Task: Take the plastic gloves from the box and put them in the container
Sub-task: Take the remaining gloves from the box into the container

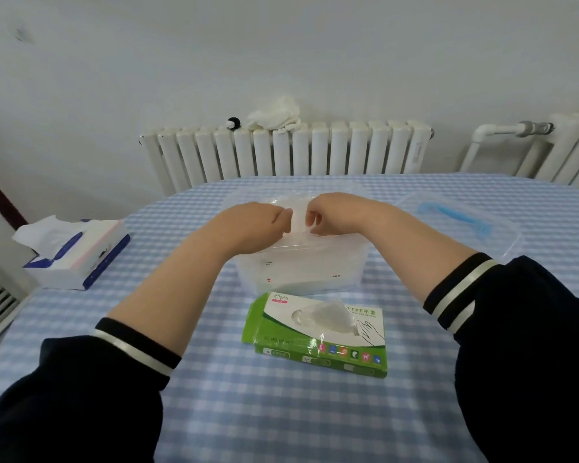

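Clear, thin plastic is what both hands are working with in the head view: the left hand (248, 225) and the right hand (325, 212) meet over the open top of the translucent container (301, 265), each with fingers curled and pinching a filmy plastic glove (296, 213) between them, right above the container's mouth. The glove is nearly see-through against the container, so its outline is hard to trace; it seems to hang as a loose sheet from the two pinch points, its long axis running roughly up and down toward the container's inside, though which end is the cuff cannot be told. The step in hand looks to be the placing one: a glove carried over and about to go in. The next move likely calls for lowering or tucking the sheet below the rim and letting both pinches go. The green glove box (318, 332) lies flat on the checked tablecloth (281, 412), just nearer the person than the container, its long axis running left to right, with another glove (328, 317) puffing out of its top slot. The container's lid (462, 222) with blue clips rests to the right, and a tissue pack (77, 252) sits well apart to the left.
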Demonstrator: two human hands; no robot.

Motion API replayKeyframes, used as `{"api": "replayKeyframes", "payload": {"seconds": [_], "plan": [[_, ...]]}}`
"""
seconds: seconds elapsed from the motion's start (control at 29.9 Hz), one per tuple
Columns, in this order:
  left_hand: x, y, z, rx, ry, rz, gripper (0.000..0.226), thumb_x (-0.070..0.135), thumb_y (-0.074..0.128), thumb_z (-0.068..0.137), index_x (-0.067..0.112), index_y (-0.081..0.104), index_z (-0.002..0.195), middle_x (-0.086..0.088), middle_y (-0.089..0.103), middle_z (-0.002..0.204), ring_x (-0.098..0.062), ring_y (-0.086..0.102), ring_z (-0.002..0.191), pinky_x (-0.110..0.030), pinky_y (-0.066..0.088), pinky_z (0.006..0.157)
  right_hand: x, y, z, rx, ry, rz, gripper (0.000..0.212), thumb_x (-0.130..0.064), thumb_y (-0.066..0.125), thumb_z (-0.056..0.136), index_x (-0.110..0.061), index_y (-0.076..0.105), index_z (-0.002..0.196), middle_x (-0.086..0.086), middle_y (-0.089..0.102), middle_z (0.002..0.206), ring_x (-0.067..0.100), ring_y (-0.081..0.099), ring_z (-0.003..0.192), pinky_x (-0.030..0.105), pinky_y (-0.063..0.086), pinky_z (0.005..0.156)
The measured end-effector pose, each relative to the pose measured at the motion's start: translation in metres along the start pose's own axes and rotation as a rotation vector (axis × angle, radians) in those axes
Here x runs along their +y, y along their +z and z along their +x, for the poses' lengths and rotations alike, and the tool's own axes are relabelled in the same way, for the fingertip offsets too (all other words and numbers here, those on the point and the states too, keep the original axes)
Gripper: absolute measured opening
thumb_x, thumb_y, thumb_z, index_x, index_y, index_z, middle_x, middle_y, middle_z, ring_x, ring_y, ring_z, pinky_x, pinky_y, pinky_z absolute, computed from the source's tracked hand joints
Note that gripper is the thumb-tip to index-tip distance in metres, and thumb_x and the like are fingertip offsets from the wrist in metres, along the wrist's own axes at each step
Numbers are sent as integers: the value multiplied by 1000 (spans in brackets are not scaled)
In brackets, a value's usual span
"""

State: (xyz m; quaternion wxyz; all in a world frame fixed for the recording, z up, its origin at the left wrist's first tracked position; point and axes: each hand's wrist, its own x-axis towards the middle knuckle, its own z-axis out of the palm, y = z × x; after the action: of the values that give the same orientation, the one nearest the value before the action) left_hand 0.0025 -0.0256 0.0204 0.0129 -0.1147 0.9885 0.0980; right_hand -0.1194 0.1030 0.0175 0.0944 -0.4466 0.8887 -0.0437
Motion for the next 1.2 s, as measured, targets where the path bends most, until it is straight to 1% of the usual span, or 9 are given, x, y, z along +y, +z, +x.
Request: {"api": "replayKeyframes", "payload": {"seconds": [0.3,0.43,0.53,0.67,0.8,0.97,1.07,1.14,1.2], "plan": [[-11,2,-11,140,-6,-101,49,40,18,105,25,64,113,8,67,114,-13,56,103,-30,39,88,22,-15,-47,529,-26,403,15,-29,56,96,-21,67,101,-11,64,100,6,57,94,20,41,82],[-12,5,-27,339,-4,-72,37,36,31,103,25,65,112,9,68,105,-14,60,92,-32,46,80,17,-2,-80,803,-93,627,7,-25,60,94,-24,67,95,-18,64,87,-1,58,83,9,42,76],[-4,18,-38,533,70,-41,26,30,46,101,25,68,115,6,71,108,-19,63,99,-33,47,81,3,16,-106,662,-193,705,5,-24,63,92,-26,67,90,-15,66,78,1,60,75,13,46,72],[16,49,-52,893,368,-106,23,12,56,93,10,71,110,-3,73,107,-19,65,103,-28,47,86,-10,44,-124,201,-170,381,18,-42,63,88,-30,65,101,-18,63,96,-1,57,87,22,46,78],[27,79,-59,949,509,-126,20,3,60,90,4,72,106,-7,69,106,-24,63,95,-32,50,83,-11,69,-123,31,-119,242,41,-45,68,82,-32,52,117,-16,50,114,5,50,96,29,44,86],[33,97,-70,865,525,-176,21,19,56,95,8,70,106,-5,67,99,-18,60,86,-25,48,74,-7,79,-119,134,-96,234,16,-41,61,89,-30,50,94,-15,55,91,9,52,84,26,39,72],[38,108,-77,531,320,-275,45,53,56,89,25,54,123,13,60,109,-3,54,93,-21,46,74,-5,80,-116,174,-93,252,10,-40,56,92,-30,57,90,-14,56,83,9,54,79,27,43,71],[38,113,-77,321,199,-354,67,59,68,76,33,42,133,23,53,110,1,52,99,-25,46,82,-3,82,-115,219,-99,266,15,-39,56,93,-26,63,89,-12,58,81,7,53,75,28,44,70],[38,115,-76,256,159,-346,81,57,75,70,35,35,137,20,54,111,-5,53,104,-29,44,87,-1,86,-113,322,-145,297,18,-36,58,94,-23,66,85,-10,60,80,7,53,71,30,45,68]]}}
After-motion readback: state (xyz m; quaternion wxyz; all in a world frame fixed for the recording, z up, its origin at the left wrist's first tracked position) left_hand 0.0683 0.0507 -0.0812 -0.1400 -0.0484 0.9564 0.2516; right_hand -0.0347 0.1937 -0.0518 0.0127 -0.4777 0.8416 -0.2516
